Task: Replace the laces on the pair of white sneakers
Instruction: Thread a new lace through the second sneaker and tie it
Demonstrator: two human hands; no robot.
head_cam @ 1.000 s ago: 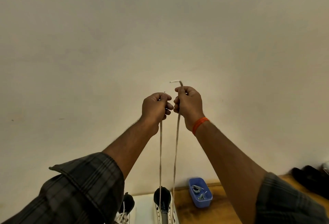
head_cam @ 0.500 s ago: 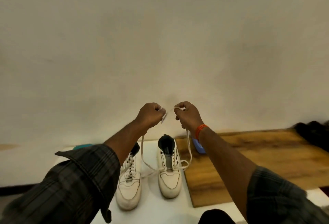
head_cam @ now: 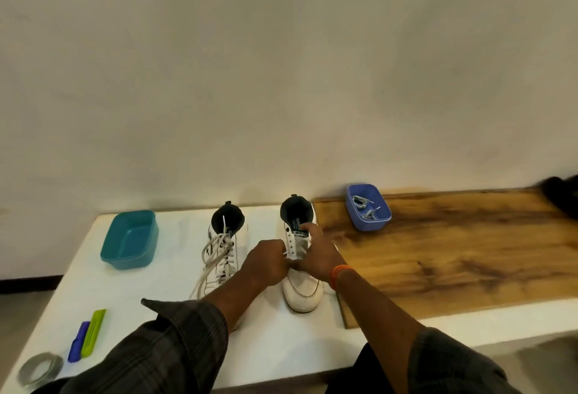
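**A:** so where's this at? right sneaker [head_cam: 302, 287] sits on the white table [head_cam: 150, 293] just beside the wooden board [head_cam: 453, 252], upper eyelets bare, so I'd guess lacing has just begun down low.

**B:** yep. Left hand [head_cam: 266, 263] is fisted, pinching a lace tip [head_cam: 284, 253]. Right hand [head_cam: 316, 256] rests on the tongue, index finger out; can't tell if it holds lace. Next probably means poking that tip into an eyelet. Left sneaker [head_cam: 222, 256] is laced.

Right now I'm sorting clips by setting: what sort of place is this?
Probably a plain indoor workbench: a white table against a bare wall, a wooden board, and sorting tubs such as the teal tub.
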